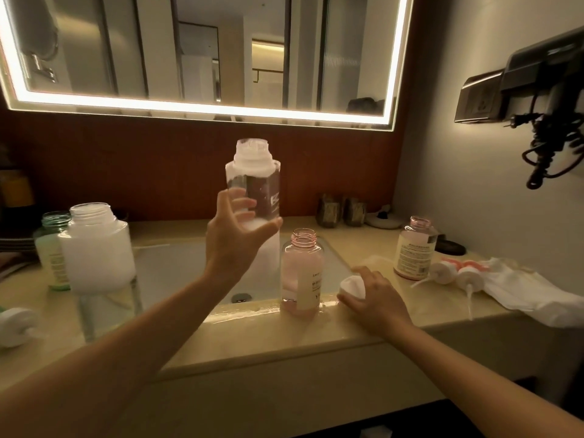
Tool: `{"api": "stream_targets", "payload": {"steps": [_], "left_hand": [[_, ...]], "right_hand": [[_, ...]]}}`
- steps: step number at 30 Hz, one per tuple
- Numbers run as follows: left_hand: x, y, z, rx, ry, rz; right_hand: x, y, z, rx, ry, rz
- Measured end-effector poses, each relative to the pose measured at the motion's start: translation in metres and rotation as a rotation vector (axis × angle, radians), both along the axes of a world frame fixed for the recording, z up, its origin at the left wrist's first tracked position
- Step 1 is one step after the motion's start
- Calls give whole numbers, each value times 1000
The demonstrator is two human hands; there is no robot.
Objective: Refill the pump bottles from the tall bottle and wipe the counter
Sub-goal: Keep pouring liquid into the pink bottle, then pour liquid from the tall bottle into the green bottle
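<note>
My left hand grips the tall clear bottle upright above the sink; its neck is uncapped and white liquid shows low inside. My right hand rests on the counter and holds a white cap. An open pink pump bottle stands on the sink's front rim, just left of that hand. A second open pink bottle stands further right. Two pump heads lie on a white cloth at the right.
At the left stand a wide open bottle of white liquid and a green bottle behind it; a white pump head lies near the left edge. Dark cups sit at the back. A wall hair dryer hangs at the right.
</note>
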State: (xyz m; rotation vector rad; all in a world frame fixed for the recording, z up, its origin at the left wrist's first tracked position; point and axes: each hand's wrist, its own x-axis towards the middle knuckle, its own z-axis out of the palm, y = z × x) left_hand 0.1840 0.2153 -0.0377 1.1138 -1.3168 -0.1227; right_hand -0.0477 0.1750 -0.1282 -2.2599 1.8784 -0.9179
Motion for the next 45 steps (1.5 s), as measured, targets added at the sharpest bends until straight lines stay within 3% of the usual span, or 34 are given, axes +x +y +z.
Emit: {"api": "stream_targets", "payload": {"steps": [6, 16, 22, 28, 35, 42, 45], "left_hand": [[-57, 18, 34, -51, -9, -147], [-159, -15, -22, 124, -56, -267], [-194, -49, -56, 241, 28, -340], [-213, -71, -64, 256, 65, -376], [-212, -70, -66, 233, 32, -407], [-191, -31, -64, 112, 46, -348], [-173, 0, -70, 33, 71, -393]], "right_hand": [[-35, -6, 9, -30, -21, -77], [-93, -8, 1, -35, -30, -140], [-114, -23, -5, 7, 18, -136], [-130, -30, -9, -82, -6, -109], [-131, -27, -3, -265, -142, -110], [-101, 2, 27, -574, -527, -148], [-77, 18, 29, -610, -584, -69]]}}
